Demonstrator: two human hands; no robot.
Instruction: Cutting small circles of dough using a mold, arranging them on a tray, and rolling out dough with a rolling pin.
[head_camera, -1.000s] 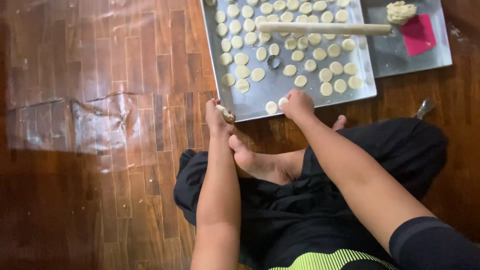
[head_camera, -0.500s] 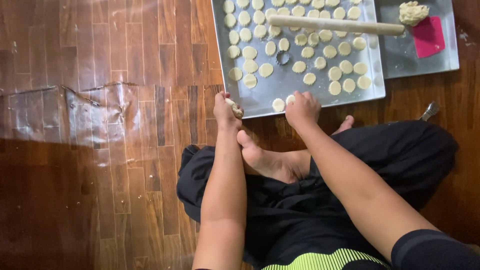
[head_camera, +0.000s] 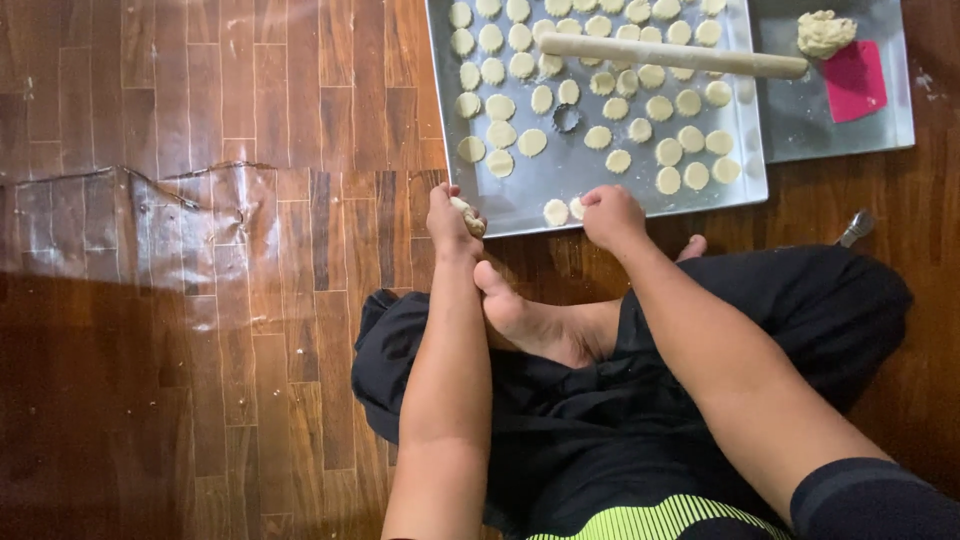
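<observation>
Down on the wooden floor (head_camera: 200, 120), a person sits cross-legged with one bare foot (head_camera: 530, 320) tucked up under the arms. Starting from the left, a loose sheet of clear plastic (head_camera: 120, 220) lies wrinkled over the boards. Next comes the left hand (head_camera: 447, 220), its fingers curled together around a small lump of dough (head_camera: 468, 216), held just off the near edge of the metal tray (head_camera: 520, 215). That tray is already mostly covered with pale round dough discs (head_camera: 590, 100), with a small ring cutter (head_camera: 566, 119) among them and a rolling pin (head_camera: 672, 56) lying across the far rows. The right hand (head_camera: 612, 215) rests at the tray's near edge, fingertips bunched and pressing on the nearest disc (head_camera: 556, 211). I'd judge the work well along: only the near strip of tray looks unfilled. Further right, a second tray (head_camera: 890, 130) holds a leftover dough mound (head_camera: 826, 32) and a pink scraper (head_camera: 853, 80).
</observation>
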